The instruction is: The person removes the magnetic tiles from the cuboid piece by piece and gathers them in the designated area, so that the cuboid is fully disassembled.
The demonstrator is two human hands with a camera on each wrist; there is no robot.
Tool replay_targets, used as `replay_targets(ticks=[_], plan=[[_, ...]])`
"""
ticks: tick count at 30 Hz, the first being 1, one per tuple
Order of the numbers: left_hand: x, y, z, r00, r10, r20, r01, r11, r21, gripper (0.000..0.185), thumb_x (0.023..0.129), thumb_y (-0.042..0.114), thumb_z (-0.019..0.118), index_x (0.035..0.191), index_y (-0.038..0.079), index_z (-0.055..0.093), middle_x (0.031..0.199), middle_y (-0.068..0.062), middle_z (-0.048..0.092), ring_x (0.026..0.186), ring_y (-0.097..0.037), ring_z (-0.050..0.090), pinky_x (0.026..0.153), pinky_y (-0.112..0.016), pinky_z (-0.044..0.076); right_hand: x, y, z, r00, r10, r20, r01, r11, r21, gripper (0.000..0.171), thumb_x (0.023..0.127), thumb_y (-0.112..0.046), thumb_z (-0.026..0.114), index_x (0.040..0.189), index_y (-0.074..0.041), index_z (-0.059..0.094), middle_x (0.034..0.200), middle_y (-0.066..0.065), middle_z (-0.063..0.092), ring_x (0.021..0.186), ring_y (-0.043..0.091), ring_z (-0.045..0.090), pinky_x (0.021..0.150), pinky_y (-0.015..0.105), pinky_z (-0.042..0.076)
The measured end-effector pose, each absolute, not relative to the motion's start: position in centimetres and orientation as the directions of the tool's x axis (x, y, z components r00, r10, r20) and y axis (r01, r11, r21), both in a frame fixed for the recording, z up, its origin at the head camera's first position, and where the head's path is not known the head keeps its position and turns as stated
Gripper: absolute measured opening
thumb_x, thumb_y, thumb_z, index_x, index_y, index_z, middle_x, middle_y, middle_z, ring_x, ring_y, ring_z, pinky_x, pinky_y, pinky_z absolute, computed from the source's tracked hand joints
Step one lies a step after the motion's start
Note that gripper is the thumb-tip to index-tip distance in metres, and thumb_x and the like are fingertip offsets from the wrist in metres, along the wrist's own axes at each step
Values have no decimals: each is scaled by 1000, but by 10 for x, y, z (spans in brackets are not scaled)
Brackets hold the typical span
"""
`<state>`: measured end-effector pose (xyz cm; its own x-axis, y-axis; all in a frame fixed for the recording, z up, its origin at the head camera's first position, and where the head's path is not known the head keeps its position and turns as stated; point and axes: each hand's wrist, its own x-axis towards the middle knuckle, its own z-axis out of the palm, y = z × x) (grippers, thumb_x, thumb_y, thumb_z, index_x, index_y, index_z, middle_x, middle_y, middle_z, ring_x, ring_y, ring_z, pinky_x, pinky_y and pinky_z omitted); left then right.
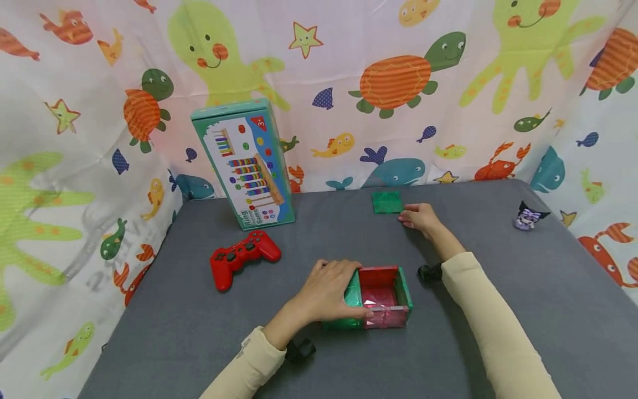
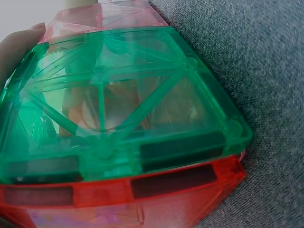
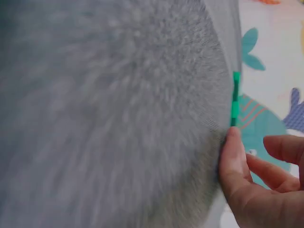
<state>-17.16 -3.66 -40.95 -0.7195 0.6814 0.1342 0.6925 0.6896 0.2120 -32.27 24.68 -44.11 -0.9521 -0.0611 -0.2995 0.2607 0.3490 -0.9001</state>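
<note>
My left hand (image 1: 326,293) lies over the left part of a box built of magnetic tiles (image 1: 405,296), with the thumb along its front and the fingers over its far side. Green, red and pink see-through walls make up the box, and its right compartment has no top. In the left wrist view, a green tile (image 2: 109,114) with a crossed frame meets a red tile (image 2: 104,209) along an edge. Farther back, a loose green square magnetic tile (image 1: 386,202) lies flat. The fingertips of my right hand (image 1: 421,217) are at its right edge, thumb and fingers apart.
A red game controller (image 1: 244,256) lies left of the box. Behind it a green and blue toy carton (image 1: 245,166) leans at the cloth backdrop (image 1: 319,133). A small purple figurine (image 1: 528,217) stands at the right of the grey table (image 1: 478,310).
</note>
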Motion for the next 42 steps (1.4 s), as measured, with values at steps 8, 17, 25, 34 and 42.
replay_targets(ticks=[8, 17, 25, 34, 42], plan=[[-170, -38, -413, -731, 671, 125, 680, 700, 217, 82, 69, 73, 56, 128, 17, 46, 115, 4, 57, 101, -13, 53, 86, -38, 35, -277, 265, -409, -927, -298, -228, 21, 564, -825, 49, 98, -23, 42, 133, 11, 38, 126, 30, 50, 113, 36, 55, 87, 38, 49], [-169, -39, -414, -731, 668, 138, 681, 703, 205, 82, 69, 72, 57, 129, 18, 45, 117, 3, 56, 101, -14, 53, 79, -33, 34, -193, 252, -395, -828, -510, -234, -106, 551, -828, 57, 95, -27, 49, 129, 17, 38, 123, 29, 53, 103, 31, 61, 81, 35, 51], [-170, -37, -412, -724, 672, 155, 689, 697, 195, 81, 68, 74, 56, 126, 18, 47, 109, 5, 58, 93, -11, 53, 77, -31, 34, -156, 224, -401, -816, -549, -180, -128, 476, -870, 51, 95, -24, 49, 129, 13, 42, 124, 28, 53, 104, 33, 61, 81, 33, 51], [-170, -37, -413, -728, 670, 143, 685, 703, 191, 83, 68, 76, 55, 127, 18, 47, 113, 5, 57, 98, -12, 53, 78, -32, 34, -146, 240, -413, -789, -594, -157, -61, 330, -942, 37, 97, -13, 41, 122, 14, 45, 95, 10, 61, 75, 4, 57, 63, 22, 46], [-170, -38, -414, -728, 670, 145, 685, 700, 201, 83, 68, 75, 55, 127, 18, 46, 113, 5, 57, 98, -12, 53, 79, -33, 34, -142, 278, -437, -670, -717, -192, 195, 80, -978, 63, 100, -11, 34, 136, 20, -7, 135, 25, 43, 110, 8, 57, 93, 31, 45]])
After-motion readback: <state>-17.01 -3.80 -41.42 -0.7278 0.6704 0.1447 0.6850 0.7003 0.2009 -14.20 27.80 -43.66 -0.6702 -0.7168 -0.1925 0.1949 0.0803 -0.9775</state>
